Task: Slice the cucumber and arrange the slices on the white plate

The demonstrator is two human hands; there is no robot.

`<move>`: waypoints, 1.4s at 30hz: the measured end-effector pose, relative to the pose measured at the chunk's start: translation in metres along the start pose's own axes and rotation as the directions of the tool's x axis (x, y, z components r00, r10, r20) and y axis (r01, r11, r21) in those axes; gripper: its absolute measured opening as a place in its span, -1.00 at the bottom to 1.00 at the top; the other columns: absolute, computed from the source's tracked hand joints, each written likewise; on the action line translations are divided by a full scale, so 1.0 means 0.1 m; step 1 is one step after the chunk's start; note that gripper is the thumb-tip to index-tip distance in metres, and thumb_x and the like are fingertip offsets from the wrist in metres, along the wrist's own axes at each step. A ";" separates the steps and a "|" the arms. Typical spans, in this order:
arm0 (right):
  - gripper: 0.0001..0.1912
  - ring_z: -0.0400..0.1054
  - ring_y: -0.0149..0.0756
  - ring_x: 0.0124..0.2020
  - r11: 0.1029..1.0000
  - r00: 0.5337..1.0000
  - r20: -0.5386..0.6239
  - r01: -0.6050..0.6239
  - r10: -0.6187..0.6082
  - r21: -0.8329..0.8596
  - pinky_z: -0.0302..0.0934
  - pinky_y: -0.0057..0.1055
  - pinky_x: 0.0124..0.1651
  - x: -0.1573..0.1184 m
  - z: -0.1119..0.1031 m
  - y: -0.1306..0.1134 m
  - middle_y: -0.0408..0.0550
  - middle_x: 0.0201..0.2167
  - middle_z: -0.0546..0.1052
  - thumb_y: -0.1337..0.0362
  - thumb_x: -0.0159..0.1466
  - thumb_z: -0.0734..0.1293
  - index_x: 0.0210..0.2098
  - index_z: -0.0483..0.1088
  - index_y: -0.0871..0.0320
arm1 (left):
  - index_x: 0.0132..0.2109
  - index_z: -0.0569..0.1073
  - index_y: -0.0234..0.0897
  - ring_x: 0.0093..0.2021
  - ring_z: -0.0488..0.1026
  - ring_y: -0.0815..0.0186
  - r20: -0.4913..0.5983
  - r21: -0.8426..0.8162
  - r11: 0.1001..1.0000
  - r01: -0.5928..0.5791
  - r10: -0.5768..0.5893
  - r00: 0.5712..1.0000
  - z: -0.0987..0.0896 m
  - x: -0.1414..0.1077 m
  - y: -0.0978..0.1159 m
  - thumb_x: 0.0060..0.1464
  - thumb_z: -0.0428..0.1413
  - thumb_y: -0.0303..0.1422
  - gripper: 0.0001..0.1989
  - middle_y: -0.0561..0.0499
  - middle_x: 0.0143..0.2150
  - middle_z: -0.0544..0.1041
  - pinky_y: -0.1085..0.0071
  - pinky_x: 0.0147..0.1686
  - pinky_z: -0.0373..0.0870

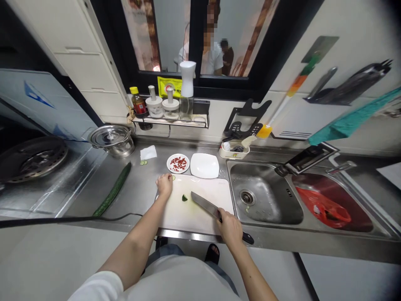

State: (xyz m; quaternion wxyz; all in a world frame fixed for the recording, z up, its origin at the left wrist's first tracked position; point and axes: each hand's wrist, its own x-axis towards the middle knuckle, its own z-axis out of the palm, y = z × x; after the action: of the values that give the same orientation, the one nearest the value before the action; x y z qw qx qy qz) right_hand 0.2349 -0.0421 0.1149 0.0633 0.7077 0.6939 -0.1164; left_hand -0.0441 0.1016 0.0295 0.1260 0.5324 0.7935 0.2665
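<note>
My right hand (230, 228) is wrapped round the handle of a kitchen knife (205, 204), its blade slanting over the white cutting board (219, 192). Left of the blade tip lies a small dark green cucumber piece (184, 197). At the board's upper left corner, my left hand (164, 185) is closed, with a thin cucumber slice (173, 178) at its fingertips. A whole cucumber (114, 188) rests on the steel counter to the left. Just beyond the board are a white plate of chopped red pieces (178, 163) and a bare white plate (204, 165).
Right of the board is a double sink (266, 196) with a red plastic bag (326, 209). A lidded steel pot (112, 140), a white paper (148, 152) and cucumber slices (143, 162) stand left. Bottles and jars fill a wall rack (171, 121). A cable (78, 220) crosses the counter's front.
</note>
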 end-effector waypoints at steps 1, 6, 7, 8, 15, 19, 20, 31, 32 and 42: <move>-0.69 0.42 -0.29 -0.16 1.000 1.000 0.006 -0.006 0.006 -0.002 0.09 -0.45 -0.19 0.00 0.00 0.00 -0.04 -0.18 0.56 0.31 0.29 0.19 0.01 0.37 0.07 | -0.25 0.56 -0.23 -0.11 0.40 0.11 0.004 0.008 1.000 -0.018 0.018 1.000 0.00 0.00 0.00 0.10 0.02 -0.37 -0.79 -0.15 -0.20 0.56 0.21 -0.04 0.19; -0.68 0.42 -0.29 -0.15 1.000 0.999 0.027 -0.026 0.026 -0.013 0.10 -0.45 -0.19 0.01 0.01 -0.02 -0.03 -0.16 0.56 0.30 0.30 0.18 0.02 0.37 0.07 | -0.25 0.56 -0.22 -0.11 0.39 0.12 0.018 0.029 0.998 -0.047 0.047 0.999 0.00 0.02 -0.02 0.10 0.01 -0.37 -0.78 -0.14 -0.22 0.55 0.23 -0.06 0.20; -0.68 0.42 -0.29 -0.14 1.000 0.999 0.028 -0.022 0.022 -0.012 0.10 -0.45 -0.18 0.01 0.01 -0.02 -0.03 -0.15 0.56 0.30 0.30 0.18 0.03 0.36 0.07 | -0.26 0.56 -0.22 -0.11 0.39 0.12 0.021 0.028 0.998 -0.053 0.052 0.998 0.00 0.03 -0.02 0.10 0.01 -0.37 -0.78 -0.14 -0.22 0.55 0.23 -0.06 0.21; -0.67 0.42 -0.29 -0.14 1.000 0.999 0.029 -0.018 0.019 -0.011 0.09 -0.46 -0.18 0.01 0.02 -0.02 -0.03 -0.14 0.56 0.30 0.29 0.18 0.03 0.36 0.07 | -0.27 0.56 -0.22 -0.11 0.39 0.12 0.026 0.023 0.998 -0.055 0.055 0.998 -0.01 0.04 -0.02 0.10 0.01 -0.37 -0.78 -0.15 -0.22 0.55 0.23 -0.05 0.21; -0.71 0.43 -0.29 -0.17 0.998 0.997 0.062 -0.055 0.052 0.041 0.08 -0.46 -0.24 0.02 -0.06 -0.07 -0.07 -0.19 0.57 0.28 0.29 0.18 -0.04 0.40 0.03 | -0.19 0.54 -0.22 -0.12 0.43 0.19 -0.068 -0.210 0.976 0.056 -0.072 0.995 -0.04 0.00 -0.06 0.11 -0.01 -0.34 -0.76 -0.12 -0.18 0.56 0.28 -0.04 0.27; -0.70 0.44 -0.30 -0.19 0.993 0.993 0.083 -0.085 0.078 0.080 0.06 -0.47 -0.28 0.03 -0.14 -0.14 -0.07 -0.19 0.57 0.22 0.32 0.14 -0.02 0.39 0.00 | -0.11 0.50 -0.25 -0.18 0.46 0.24 -0.135 -0.386 0.920 0.065 -0.126 0.983 -0.05 -0.28 -0.08 0.12 -0.02 -0.28 -0.72 -0.08 -0.19 0.56 0.32 -0.09 0.34; -0.69 0.44 -0.30 -0.18 0.992 0.994 0.086 -0.082 0.074 0.091 0.05 -0.47 -0.28 0.04 -0.15 -0.16 -0.07 -0.19 0.57 0.22 0.33 0.13 -0.01 0.39 -0.01 | -0.11 0.49 -0.26 -0.21 0.46 0.24 -0.124 -0.412 0.909 0.054 -0.115 0.986 -0.06 -0.38 -0.08 0.13 -0.01 -0.26 -0.72 -0.08 -0.20 0.56 0.33 -0.13 0.36; -0.67 0.45 -0.29 -0.19 0.990 0.992 0.121 0.020 -0.038 0.141 0.07 -0.47 -0.28 0.09 -0.18 -0.41 -0.02 -0.23 0.57 0.23 0.36 0.06 -0.04 0.39 0.06 | -0.20 0.51 -0.23 -0.17 0.46 0.23 -0.032 -0.392 0.875 -0.283 0.295 0.955 -0.10 -1.20 -0.05 0.16 0.05 -0.26 -0.81 -0.06 -0.23 0.56 0.28 -0.13 0.38; -0.67 0.45 -0.28 -0.19 0.990 0.990 0.135 0.030 -0.049 0.139 0.07 -0.46 -0.29 0.09 -0.18 -0.44 -0.01 -0.24 0.57 0.23 0.37 0.06 -0.06 0.39 0.08 | -0.19 0.51 -0.23 -0.16 0.46 0.23 -0.036 -0.396 0.867 -0.302 0.314 0.949 -0.08 -1.21 -0.04 0.17 0.05 -0.28 -0.82 -0.05 -0.22 0.56 0.28 -0.12 0.39; -0.63 0.46 -0.20 -0.19 0.987 0.973 0.166 0.153 -0.158 0.038 0.17 -0.39 -0.21 0.06 -0.14 -0.61 0.09 -0.26 0.56 0.21 0.41 -0.01 -0.09 0.36 0.17 | -0.20 0.55 -0.20 -0.18 0.50 0.29 -0.094 -0.450 0.796 -0.404 0.407 0.908 0.08 -1.16 -0.04 0.18 0.05 -0.34 -0.82 -0.02 -0.22 0.58 0.31 -0.12 0.43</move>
State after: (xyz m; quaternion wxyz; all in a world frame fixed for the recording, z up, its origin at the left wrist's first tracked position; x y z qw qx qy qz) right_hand 0.1753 -0.0312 0.1311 0.1036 0.6396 0.7379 -0.1891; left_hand 0.0032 -0.0027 0.0116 0.1912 0.6456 0.5746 0.4653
